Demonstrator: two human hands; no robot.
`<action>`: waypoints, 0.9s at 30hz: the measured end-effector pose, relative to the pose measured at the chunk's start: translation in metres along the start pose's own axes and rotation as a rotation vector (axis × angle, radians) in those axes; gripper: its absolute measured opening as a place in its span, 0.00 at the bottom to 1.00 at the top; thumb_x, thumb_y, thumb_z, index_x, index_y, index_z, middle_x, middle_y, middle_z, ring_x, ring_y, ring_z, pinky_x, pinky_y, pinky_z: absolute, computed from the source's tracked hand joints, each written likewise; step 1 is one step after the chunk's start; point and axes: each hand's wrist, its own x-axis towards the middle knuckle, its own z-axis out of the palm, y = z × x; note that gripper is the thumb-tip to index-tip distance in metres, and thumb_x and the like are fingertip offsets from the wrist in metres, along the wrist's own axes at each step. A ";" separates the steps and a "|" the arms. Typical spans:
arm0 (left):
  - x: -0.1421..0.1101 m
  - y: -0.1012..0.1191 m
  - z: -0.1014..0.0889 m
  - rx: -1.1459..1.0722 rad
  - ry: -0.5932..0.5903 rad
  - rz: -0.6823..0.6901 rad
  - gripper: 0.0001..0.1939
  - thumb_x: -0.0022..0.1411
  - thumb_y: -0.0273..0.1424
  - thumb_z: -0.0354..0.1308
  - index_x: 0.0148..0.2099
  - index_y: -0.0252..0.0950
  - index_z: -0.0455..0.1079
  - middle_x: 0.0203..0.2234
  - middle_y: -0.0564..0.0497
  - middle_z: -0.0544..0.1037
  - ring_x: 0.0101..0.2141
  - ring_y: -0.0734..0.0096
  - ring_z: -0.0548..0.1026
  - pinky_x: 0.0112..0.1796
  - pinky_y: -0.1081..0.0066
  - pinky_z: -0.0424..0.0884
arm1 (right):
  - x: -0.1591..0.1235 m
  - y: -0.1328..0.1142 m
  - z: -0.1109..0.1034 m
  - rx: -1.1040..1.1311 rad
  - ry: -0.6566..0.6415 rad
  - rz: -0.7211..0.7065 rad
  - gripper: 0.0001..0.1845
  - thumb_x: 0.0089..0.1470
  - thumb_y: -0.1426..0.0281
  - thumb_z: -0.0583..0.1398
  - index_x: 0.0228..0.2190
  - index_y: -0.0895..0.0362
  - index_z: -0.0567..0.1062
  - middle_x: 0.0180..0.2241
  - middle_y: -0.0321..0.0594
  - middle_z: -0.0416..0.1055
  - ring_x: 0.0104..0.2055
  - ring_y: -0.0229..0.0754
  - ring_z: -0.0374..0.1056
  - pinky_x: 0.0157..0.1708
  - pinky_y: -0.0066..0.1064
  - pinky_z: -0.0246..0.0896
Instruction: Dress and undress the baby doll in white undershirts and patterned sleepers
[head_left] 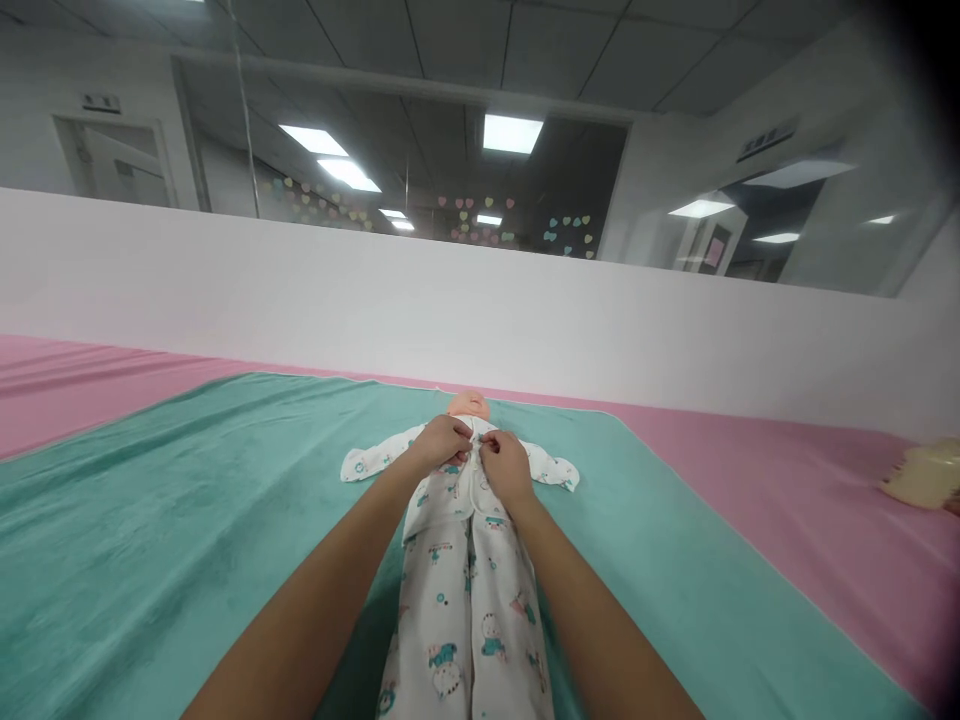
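A baby doll (469, 403) lies on its back, its head away from me. It wears a white printed pajama top (442, 510) with both sleeves spread out, and matching pajama pants (491, 620). At the upper chest, my left hand (445, 440) pinches the left side of the top's front opening. My right hand (505, 464) is closed on the facing edge, close to the left fingertips. Whatever fastener lies between the fingers is too small to make out. The doll's feet are out of frame.
Under the doll spreads a green sheet (247, 510), laid over a pink cover (757, 480). A low white wall (480, 310) with glass above it runs along the far edge. At the far right is a pale yellowish object (922, 474), partly cut off.
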 end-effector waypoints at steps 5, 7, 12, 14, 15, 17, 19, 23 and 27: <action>-0.001 0.004 0.001 0.047 0.015 -0.013 0.06 0.47 0.23 0.57 0.32 0.31 0.67 0.16 0.55 0.69 0.18 0.76 0.69 0.19 0.79 0.66 | 0.004 0.005 -0.006 0.096 -0.099 0.018 0.12 0.48 0.63 0.52 0.24 0.55 0.71 0.26 0.34 0.68 0.31 0.38 0.61 0.32 0.28 0.53; 0.000 0.004 0.002 0.062 0.034 -0.012 0.07 0.47 0.22 0.57 0.33 0.32 0.66 0.17 0.55 0.68 0.18 0.76 0.69 0.19 0.79 0.66 | 0.004 0.005 -0.008 0.123 -0.128 0.036 0.13 0.47 0.61 0.52 0.24 0.55 0.71 0.25 0.34 0.68 0.30 0.38 0.61 0.31 0.28 0.53; 0.000 0.003 0.003 0.093 0.068 0.031 0.14 0.48 0.23 0.57 0.40 0.36 0.64 0.30 0.53 0.71 0.19 0.80 0.69 0.18 0.80 0.65 | 0.005 0.004 -0.015 0.253 -0.223 0.092 0.14 0.45 0.60 0.54 0.26 0.55 0.74 0.25 0.34 0.68 0.29 0.37 0.61 0.30 0.27 0.54; 0.000 0.003 0.003 0.135 0.068 0.051 0.14 0.48 0.24 0.56 0.40 0.37 0.64 0.36 0.52 0.70 0.19 0.81 0.69 0.17 0.80 0.65 | 0.004 0.002 -0.017 0.302 -0.245 0.109 0.15 0.44 0.59 0.55 0.26 0.56 0.74 0.24 0.33 0.67 0.27 0.36 0.60 0.28 0.27 0.54; 0.000 0.004 0.002 0.161 0.062 0.055 0.13 0.49 0.24 0.56 0.40 0.36 0.65 0.37 0.51 0.70 0.19 0.81 0.69 0.17 0.81 0.65 | 0.004 0.001 -0.019 0.319 -0.250 0.114 0.15 0.44 0.59 0.55 0.26 0.56 0.74 0.23 0.33 0.67 0.26 0.35 0.60 0.28 0.27 0.54; -0.001 0.006 0.001 0.234 0.042 0.046 0.10 0.50 0.25 0.56 0.38 0.35 0.67 0.34 0.50 0.71 0.19 0.80 0.70 0.18 0.80 0.65 | 0.003 -0.001 -0.021 0.343 -0.263 0.119 0.15 0.44 0.58 0.56 0.26 0.56 0.75 0.22 0.33 0.65 0.25 0.35 0.59 0.26 0.26 0.53; -0.001 0.007 0.001 0.314 0.032 0.027 0.09 0.50 0.27 0.56 0.37 0.34 0.69 0.25 0.51 0.72 0.18 0.77 0.69 0.18 0.79 0.64 | 0.003 -0.002 -0.022 0.355 -0.280 0.117 0.15 0.43 0.58 0.56 0.26 0.56 0.75 0.22 0.33 0.65 0.25 0.35 0.59 0.25 0.26 0.53; 0.001 0.007 0.000 0.394 0.074 0.013 0.13 0.47 0.27 0.58 0.39 0.35 0.69 0.16 0.55 0.70 0.14 0.74 0.67 0.17 0.76 0.62 | 0.003 -0.001 -0.021 0.354 -0.286 0.132 0.15 0.41 0.59 0.57 0.27 0.57 0.75 0.24 0.35 0.69 0.27 0.36 0.61 0.26 0.26 0.55; 0.000 0.009 -0.003 0.386 0.067 0.019 0.09 0.46 0.26 0.58 0.34 0.34 0.69 0.16 0.54 0.71 0.15 0.73 0.68 0.17 0.76 0.64 | 0.006 -0.001 -0.018 0.293 -0.274 0.149 0.16 0.41 0.59 0.58 0.28 0.58 0.75 0.26 0.37 0.71 0.27 0.37 0.63 0.25 0.26 0.56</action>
